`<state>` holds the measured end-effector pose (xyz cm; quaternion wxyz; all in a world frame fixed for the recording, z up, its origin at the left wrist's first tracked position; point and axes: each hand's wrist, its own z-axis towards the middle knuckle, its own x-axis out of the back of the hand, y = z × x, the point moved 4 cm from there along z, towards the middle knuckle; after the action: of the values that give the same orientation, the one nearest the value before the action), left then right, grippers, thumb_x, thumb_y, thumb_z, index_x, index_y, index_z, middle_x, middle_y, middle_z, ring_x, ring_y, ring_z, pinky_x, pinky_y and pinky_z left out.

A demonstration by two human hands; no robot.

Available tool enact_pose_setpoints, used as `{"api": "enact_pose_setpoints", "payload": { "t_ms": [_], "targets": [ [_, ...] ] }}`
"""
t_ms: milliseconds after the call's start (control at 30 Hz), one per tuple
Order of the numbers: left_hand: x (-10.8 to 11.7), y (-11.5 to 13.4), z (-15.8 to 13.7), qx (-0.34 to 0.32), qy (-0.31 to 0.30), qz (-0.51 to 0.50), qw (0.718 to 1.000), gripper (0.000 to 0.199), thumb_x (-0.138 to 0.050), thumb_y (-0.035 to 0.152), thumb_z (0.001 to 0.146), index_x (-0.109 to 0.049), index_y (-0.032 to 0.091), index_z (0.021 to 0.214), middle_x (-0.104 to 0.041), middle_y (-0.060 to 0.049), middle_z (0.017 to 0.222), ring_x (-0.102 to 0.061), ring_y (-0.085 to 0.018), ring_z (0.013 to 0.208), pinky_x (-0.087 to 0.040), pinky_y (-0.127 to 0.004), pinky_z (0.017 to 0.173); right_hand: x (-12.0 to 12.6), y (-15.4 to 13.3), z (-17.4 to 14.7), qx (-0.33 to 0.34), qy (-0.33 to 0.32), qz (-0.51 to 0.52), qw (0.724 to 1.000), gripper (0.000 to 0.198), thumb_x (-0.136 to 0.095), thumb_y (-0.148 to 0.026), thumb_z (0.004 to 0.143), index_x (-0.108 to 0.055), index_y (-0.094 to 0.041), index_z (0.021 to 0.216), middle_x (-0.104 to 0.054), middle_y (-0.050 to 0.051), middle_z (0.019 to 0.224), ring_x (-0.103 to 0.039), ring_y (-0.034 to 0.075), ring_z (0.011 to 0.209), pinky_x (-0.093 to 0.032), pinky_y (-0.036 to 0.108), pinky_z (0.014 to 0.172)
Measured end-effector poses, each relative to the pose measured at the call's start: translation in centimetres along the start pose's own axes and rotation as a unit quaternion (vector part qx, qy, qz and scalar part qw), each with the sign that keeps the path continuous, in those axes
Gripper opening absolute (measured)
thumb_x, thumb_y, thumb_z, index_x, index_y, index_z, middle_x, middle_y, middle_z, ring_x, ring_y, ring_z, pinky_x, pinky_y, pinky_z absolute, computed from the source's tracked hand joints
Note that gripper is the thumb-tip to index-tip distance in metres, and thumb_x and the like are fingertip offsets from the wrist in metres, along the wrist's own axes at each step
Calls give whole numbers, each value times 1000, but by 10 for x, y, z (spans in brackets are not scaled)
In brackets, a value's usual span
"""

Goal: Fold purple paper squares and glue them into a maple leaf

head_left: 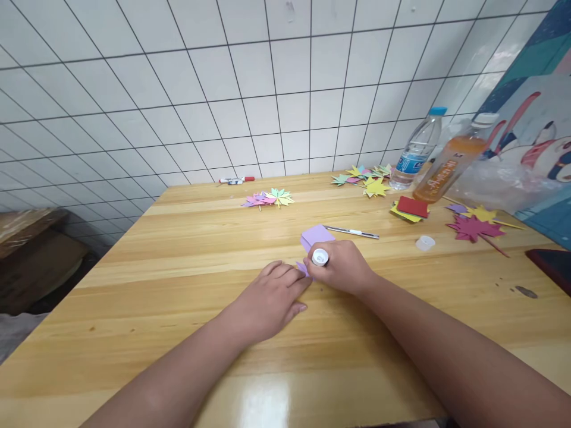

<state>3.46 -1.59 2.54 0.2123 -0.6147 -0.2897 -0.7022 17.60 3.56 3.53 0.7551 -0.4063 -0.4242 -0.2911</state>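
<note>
My right hand [341, 267] is closed around a glue stick [320, 257], its white round end facing up. The lower end is hidden by the fingers, over a small purple paper piece [303, 269] on the table. Fingertips of my left hand [277, 297] rest on that piece's edge; the hand lies flat with its fingers stretched out. Just beyond my right hand lie purple paper squares [317, 235]. A slim craft knife [352, 232] touches or nearly touches their right corner. Off to the right stands a loose white cap [425, 242].
Paper leaves [270, 198] lie at the back, with a red-capped marker [237, 180] behind them. More leaves [375, 186] sit near a water bottle [417, 151] and an orange drink bottle [455, 160]. Red and yellow paper [413, 207], a crimson leaf [475, 229] and a dark phone-like object [553, 267] are rightward.
</note>
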Motion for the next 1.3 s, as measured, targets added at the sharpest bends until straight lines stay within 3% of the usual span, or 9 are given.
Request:
{"api": "enact_pose_setpoints", "payload": {
  "t_ms": [300, 600, 733, 867, 1100, 1300],
  "targets": [
    [-3, 1, 0, 17, -2, 0, 1000, 37, -47, 31, 86, -46, 25, 122, -53, -4, 113, -43, -22, 111, -22, -45, 105, -7, 0, 2, 3, 23, 14, 1000, 23, -52, -37, 77, -62, -19, 66, -65, 2, 63, -57, 14, 62, -33, 23, 57],
    [0, 2, 2, 6, 9, 2, 1000, 35, -47, 30, 86, -49, 24, 120, -54, -6, 113, -41, -23, 114, -24, -45, 104, -11, 5, 7, 15, 57, 9, 998, 23, -52, -38, 78, -66, -20, 74, -69, 3, 73, -61, 16, 68, -36, 23, 59],
    [3, 1, 1, 8, 13, 7, 1000, 34, -43, 26, 88, -50, 24, 121, -51, -8, 117, -40, -23, 115, -28, -45, 102, -3, 9, 7, 11, 95, 33, 995, 21, -53, -37, 79, -66, -21, 78, -70, 2, 74, -61, 15, 68, -37, 23, 61],
    [2, 0, -1, 7, 1, 5, 1000, 35, -40, 25, 89, -47, 26, 123, -53, -6, 119, -42, -22, 114, -27, -45, 102, 10, 13, 2, -13, 143, 78, 987, 20, -53, -32, 78, -65, -19, 69, -67, 1, 64, -58, 13, 59, -38, 22, 59],
    [-6, -2, -7, 30, -3, 16, 999, 33, -37, 27, 91, -45, 23, 122, -46, -6, 131, -34, -22, 124, -15, -49, 107, -3, 6, 2, 4, 48, 58, 997, 19, -54, -32, 75, -65, -19, 66, -65, 1, 60, -55, 12, 55, -34, 22, 54],
    [-7, -1, -7, 45, -12, 19, 999, 36, -38, 35, 90, -44, 23, 123, -46, -5, 131, -34, -23, 123, -12, -51, 107, -4, 1, 1, 46, 24, 37, 998, 18, -53, -30, 74, -64, -19, 65, -67, 2, 63, -57, 13, 60, -36, 23, 59]
  ]
}}
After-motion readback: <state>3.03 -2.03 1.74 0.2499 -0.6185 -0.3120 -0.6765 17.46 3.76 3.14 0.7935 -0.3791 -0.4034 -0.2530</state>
